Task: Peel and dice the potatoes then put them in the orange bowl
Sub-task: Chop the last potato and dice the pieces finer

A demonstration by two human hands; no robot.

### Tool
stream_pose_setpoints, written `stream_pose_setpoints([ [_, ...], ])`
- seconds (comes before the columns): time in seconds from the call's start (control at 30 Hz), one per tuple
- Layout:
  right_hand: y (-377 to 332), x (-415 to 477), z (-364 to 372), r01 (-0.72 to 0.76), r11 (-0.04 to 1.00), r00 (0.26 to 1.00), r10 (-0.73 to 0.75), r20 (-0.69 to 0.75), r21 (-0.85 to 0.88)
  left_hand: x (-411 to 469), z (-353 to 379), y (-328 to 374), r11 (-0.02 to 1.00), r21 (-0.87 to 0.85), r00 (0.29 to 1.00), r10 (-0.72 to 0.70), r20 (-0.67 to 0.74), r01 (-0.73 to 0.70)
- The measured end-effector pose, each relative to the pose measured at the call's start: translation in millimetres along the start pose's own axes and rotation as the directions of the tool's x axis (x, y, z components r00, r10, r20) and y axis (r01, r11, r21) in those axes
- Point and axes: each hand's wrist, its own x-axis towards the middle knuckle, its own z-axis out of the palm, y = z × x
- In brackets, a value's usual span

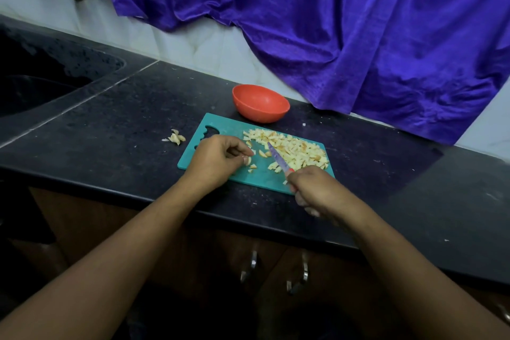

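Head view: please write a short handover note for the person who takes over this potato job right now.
Left hand: pinches a small potato piece on the teal cutting board.
Right hand: grips the knife, blade tip among the diced potato on the board.
Orange bowl: behind the board, no potato visible inside.
Peels: on the counter, left of the board.
Done, it seems: peeling, most dicing.
Left: cut the last pieces, move all dice into the bowl.

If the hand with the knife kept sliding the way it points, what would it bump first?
The right hand, gripping the knife, points away and slightly left. It would probably meet the diced potato pieces on the cutting board first; the orange bowl lies further along, though depth is unclear.
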Motion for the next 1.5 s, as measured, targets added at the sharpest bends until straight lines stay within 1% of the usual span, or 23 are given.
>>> stream_pose_setpoints([
  [0.1,-6,-2,5,0.042,0.999,0.999,-0.042,0.017,-0.019,2,-2,-1,0.999,-0.037,0.999,-0.032,0.009,0.032],
  [0.17,-10,-4,9,0.055,0.995,0.998,-0.052,0.042,-0.088,2,0,1,1.000,0.028,1.000,-0.015,0.003,0.015],
  [0.3,-13,-7,14,0.107,0.951,0.994,-0.099,0.042,-0.290,-4,4,5,0.974,0.224,0.999,0.038,-0.034,-0.029],
  [0.5,-28,-7,16,0.138,0.887,0.990,-0.141,0.027,-0.441,-12,0,3,0.950,0.312,0.994,0.040,-0.104,-0.006],
  [0.67,-52,-4,24,0.143,0.810,0.989,-0.132,0.061,-0.568,-14,-1,3,0.948,0.319,0.993,0.030,-0.115,0.008],
  [0.77,-68,-7,28,0.147,0.779,0.989,-0.125,0.078,-0.609,-14,-2,3,0.950,0.311,0.992,0.029,-0.121,0.010],
  [0.87,-77,-10,33,0.129,0.763,0.991,-0.117,0.060,-0.634,-13,-4,4,0.954,0.298,0.995,0.021,-0.097,0.009],
  [0.97,-70,-15,45,0.116,0.747,0.992,-0.122,0.036,-0.655,-12,-5,5,0.958,0.287,0.996,0.018,-0.089,0.008],
  [1.07,-45,-21,60,0.118,0.691,0.982,-0.188,-0.020,-0.713,-13,-4,4,0.962,0.273,0.994,0.008,-0.104,0.021],
  [1.13,-32,-24,63,0.124,0.689,0.972,-0.231,-0.054,-0.714,-13,-4,4,0.961,0.277,0.994,0.009,-0.110,0.022],
  [1.2,-28,-24,63,0.136,0.679,0.964,-0.259,-0.062,-0.721,-13,-4,3,0.959,0.281,0.993,0.006,-0.117,0.027],
  [1.3,-25,-25,62,0.163,0.624,0.943,-0.327,-0.067,-0.764,-14,-3,3,0.964,0.266,0.992,0.013,-0.123,0.020],
  [1.33,-24,-24,61,0.174,0.628,0.941,-0.333,-0.060,-0.758,-14,-4,4,0.965,0.261,0.992,0.018,-0.128,0.016],
  [1.37,-21,-20,57,0.173,0.678,0.952,-0.300,-0.054,-0.714,-15,-3,4,0.964,0.265,0.991,0.024,-0.131,0.012],
  [1.4,-20,-15,51,0.157,0.775,0.972,-0.230,-0.042,-0.612,-15,-4,4,0.960,0.281,0.991,0.030,-0.133,0.008],
  [1.43,-18,-9,44,0.111,0.884,0.991,-0.131,-0.013,-0.454,-15,-4,4,0.953,0.303,0.990,0.039,-0.132,0.003],
  [1.47,-16,-4,37,0.038,0.959,0.999,-0.033,0.021,-0.280,-15,-3,4,0.946,0.323,0.990,0.048,-0.129,-0.004],
  [1.5,-14,0,29,-0.042,0.990,0.997,0.050,0.056,-0.136,-14,-3,4,0.941,0.339,0.990,0.057,-0.125,-0.012],
])
